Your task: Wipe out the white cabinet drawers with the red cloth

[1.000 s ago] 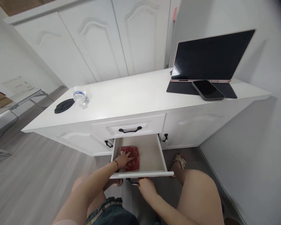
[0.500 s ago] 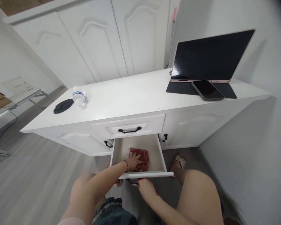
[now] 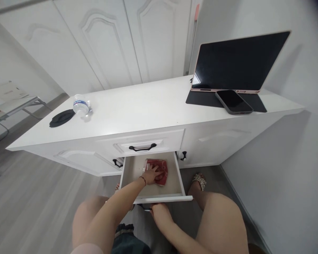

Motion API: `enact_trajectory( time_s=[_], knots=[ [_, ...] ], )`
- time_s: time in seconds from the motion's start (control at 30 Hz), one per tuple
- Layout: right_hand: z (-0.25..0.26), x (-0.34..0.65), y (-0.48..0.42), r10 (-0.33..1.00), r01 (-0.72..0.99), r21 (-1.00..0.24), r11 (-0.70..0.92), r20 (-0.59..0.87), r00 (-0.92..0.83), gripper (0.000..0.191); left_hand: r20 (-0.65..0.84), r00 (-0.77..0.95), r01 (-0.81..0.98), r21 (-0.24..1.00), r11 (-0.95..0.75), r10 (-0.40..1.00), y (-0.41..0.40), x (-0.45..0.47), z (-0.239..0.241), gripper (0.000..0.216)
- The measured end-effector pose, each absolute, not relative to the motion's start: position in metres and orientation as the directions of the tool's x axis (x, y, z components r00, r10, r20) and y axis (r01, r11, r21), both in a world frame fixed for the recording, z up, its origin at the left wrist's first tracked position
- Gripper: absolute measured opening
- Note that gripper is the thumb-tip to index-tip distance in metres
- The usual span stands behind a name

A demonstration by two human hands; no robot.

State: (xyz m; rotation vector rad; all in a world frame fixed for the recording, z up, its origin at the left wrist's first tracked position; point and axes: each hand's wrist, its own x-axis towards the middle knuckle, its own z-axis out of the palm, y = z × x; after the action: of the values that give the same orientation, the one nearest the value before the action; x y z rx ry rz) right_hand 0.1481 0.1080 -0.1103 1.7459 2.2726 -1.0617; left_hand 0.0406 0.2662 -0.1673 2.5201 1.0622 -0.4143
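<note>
A white drawer stands pulled out from the low white cabinet. Inside it lies a folded red patterned cloth. My left hand rests flat on the cloth, fingers spread, a thin bracelet on the wrist. My right hand is below the drawer's front edge, fingers curled around the black drawer handle, which is mostly hidden by the front panel.
On the cabinet top sit a dark-screened tablet on a black mat, a phone, a plastic water bottle and a black cap. A closed drawer with a black handle is above. My sandalled foot is at the right.
My left hand slid the red cloth from the drawer's left side toward the middle and back. The right hand stayed on the handle. The view tilted slightly.
</note>
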Motion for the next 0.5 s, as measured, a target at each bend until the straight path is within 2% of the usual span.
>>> enact_trajectory(
  time_s=[0.2,0.33,0.5],
  knots=[
    [-0.11,0.149,0.109,0.811,0.872,-0.481,0.09,-0.473,-0.345,0.031,-0.386,0.608,0.794,0.266,-0.547,0.694,0.279,0.038,-0.173,0.065],
    [-0.108,0.15,0.109,0.809,0.859,-0.502,0.102,-0.46,-0.365,0.032,-0.303,0.533,0.796,0.498,-0.346,0.79,0.285,0.034,-0.175,0.055],
    [-0.109,0.154,0.109,0.809,0.838,-0.531,0.124,-0.435,-0.395,0.029,-0.259,0.424,0.715,0.684,-0.145,0.868,0.289,0.026,-0.165,0.068]
  ],
)
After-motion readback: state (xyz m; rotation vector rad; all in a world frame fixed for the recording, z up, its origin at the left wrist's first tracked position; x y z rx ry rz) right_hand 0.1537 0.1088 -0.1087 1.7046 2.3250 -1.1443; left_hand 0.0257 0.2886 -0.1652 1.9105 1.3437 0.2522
